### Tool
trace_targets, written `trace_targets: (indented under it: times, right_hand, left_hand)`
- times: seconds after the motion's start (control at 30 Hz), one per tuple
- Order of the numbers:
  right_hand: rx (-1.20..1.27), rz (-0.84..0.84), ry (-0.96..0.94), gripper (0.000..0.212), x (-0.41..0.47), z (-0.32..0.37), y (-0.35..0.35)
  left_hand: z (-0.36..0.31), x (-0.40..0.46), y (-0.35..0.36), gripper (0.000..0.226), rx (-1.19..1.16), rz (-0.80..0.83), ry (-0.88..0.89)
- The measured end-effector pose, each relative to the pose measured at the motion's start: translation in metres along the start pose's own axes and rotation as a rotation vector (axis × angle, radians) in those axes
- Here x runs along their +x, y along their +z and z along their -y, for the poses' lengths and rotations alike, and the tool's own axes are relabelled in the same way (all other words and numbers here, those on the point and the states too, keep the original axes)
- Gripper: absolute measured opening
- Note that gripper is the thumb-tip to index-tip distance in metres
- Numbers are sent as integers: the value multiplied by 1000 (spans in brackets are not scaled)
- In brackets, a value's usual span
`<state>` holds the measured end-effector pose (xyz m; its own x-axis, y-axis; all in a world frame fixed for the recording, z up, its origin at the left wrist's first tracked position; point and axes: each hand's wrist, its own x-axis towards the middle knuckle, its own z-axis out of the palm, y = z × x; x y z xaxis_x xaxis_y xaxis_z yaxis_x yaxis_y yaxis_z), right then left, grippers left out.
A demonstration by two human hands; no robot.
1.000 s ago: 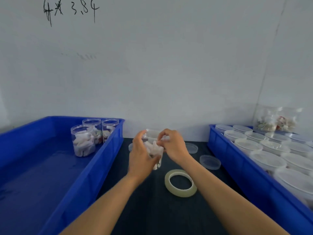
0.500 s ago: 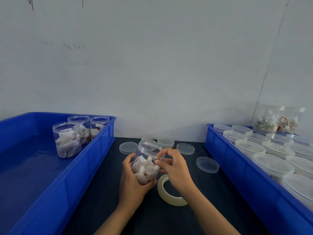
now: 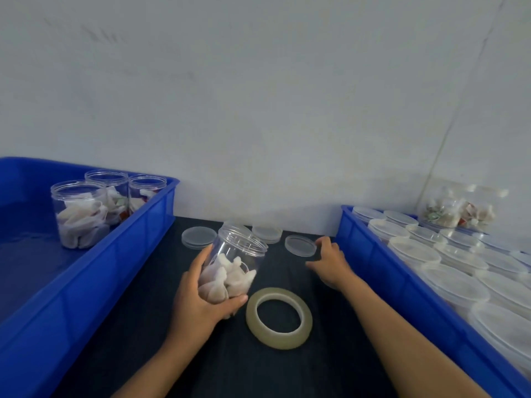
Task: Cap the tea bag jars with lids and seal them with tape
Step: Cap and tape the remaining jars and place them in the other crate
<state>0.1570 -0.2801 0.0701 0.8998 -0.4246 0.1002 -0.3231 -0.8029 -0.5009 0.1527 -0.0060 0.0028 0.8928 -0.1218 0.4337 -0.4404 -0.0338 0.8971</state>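
The left hand has its grip wrapped round the lower body of an open tea bag jar, which leans with its bare threaded mouth pointing up and away from the palm, tea bags heaped at the held end. The right hand reaches out on the far side of that grip with fingers loosely spread, holding nothing; its fingertips are at, perhaps touching, the edge of a clear lid lying flat on the dark counter. The step seems to be fetching that lid. It would go best pinched by its rim, since a flat disc gives little to catch. Bring the jar upright first, set the lid level on the threads, then turn. The tape roll lies just beside the left grip, ready for sealing.
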Motion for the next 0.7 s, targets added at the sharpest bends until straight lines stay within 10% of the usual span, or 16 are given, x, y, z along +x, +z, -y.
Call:
trace_targets:
  times: [0.4, 0.7]
  right_hand:
    - [-394, 54, 156, 68, 5, -30, 12]
    - [-137, -191, 27, 70, -19, -6, 16]
  left_hand:
    - [5, 2, -3, 102, -73, -27, -29]
    - [-4, -2, -2, 102, -83, -10, -59]
